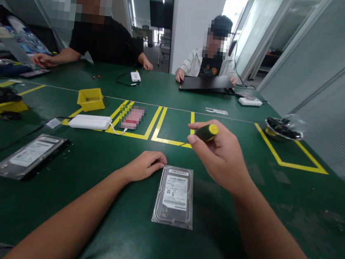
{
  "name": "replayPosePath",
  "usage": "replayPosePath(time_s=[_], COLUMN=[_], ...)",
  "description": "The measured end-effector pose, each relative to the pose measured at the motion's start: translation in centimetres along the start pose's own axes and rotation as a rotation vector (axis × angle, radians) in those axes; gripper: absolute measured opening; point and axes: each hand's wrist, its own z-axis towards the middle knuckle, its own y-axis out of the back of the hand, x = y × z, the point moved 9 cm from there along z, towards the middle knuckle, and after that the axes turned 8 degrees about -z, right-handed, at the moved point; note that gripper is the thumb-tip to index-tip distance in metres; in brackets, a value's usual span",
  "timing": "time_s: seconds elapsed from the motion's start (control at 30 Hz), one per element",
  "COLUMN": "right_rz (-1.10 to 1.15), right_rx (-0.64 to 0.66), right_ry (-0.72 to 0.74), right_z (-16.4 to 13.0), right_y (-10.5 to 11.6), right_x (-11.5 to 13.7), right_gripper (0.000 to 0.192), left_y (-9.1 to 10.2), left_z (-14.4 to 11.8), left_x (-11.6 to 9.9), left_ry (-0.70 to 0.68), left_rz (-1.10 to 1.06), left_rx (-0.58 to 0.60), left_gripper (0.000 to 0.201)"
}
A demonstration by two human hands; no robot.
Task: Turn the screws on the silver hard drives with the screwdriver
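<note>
Two hands work over one hard drive (175, 197) lying label-up on the green table (291, 209), long axis running away from the wearer. Left hand (145, 166), fingers curled and holding nothing, presses its top-left corner; keep that pressure firm. Right hand (222, 154) grips a yellow-capped screwdriver (207, 132) above the drive; judged best held upright over the screw

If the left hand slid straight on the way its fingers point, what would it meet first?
The left hand points right, fingertips at the top-left corner of the silver hard drive with white label lying flat on the green table. It would likely meet that drive's edge at once; contact is unclear.
</note>
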Motion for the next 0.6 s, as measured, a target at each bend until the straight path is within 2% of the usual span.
replayPosePath(time_s=[0.13, 0.37, 0.6], right_rz=[0.032, -0.013, -0.012], right_rx=[0.068, 0.195, 0.247], right_ry=[-0.066, -0.097, -0.1], right_z=[0.6, 0.4, 0.3], right_y=[-1.6, -4.9, -6.5], right_x=[-1.0, -2.8, -3.6], right_gripper=[0.023, 0.013, 0.015], left_y=[0.1, 0.2, 0.2], left_z=[0.1, 0.3, 0.3], left_x=[0.3, 0.6, 0.6], left_ry=[0.012, 0.035, 0.034], left_rz=[-0.041, -0.055, -0.039], left_rx=[0.0, -0.009, -0.009], left_gripper=[0.009, 0.01, 0.009])
